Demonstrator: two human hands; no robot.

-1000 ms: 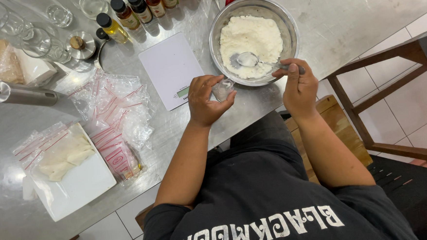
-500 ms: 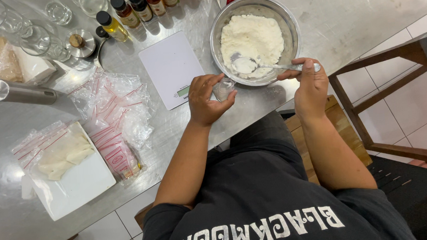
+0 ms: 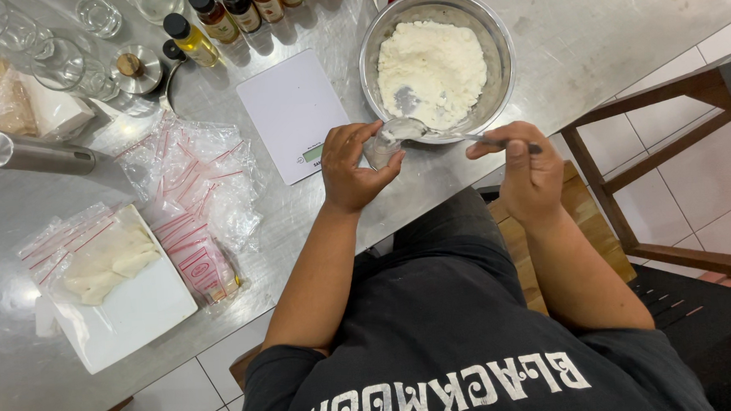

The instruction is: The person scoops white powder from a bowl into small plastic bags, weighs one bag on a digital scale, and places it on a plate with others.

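Observation:
My left hand (image 3: 351,169) is wrapped around a small clear glass cup (image 3: 379,150) at the near edge of the steel table. My right hand (image 3: 526,168) holds a metal spoon (image 3: 428,131) by its handle, with the spoon's bowl over the cup's mouth. Just behind the spoon stands a steel mixing bowl (image 3: 490,36) with white flour (image 3: 433,64) in it; the flour has a hollow scooped into its near side.
A white kitchen scale (image 3: 290,109) lies left of the bowl. Crumpled zip bags (image 3: 194,198), a white tray (image 3: 138,313) with a bagged pale lump, a steel cylinder (image 3: 33,152), small bottles (image 3: 222,13) and glasses (image 3: 58,59) fill the left. A wooden chair (image 3: 656,174) stands at right.
The spoon has come out of the flour bowl and moved toward me, to the cup in my left hand. My right hand shifted with it.

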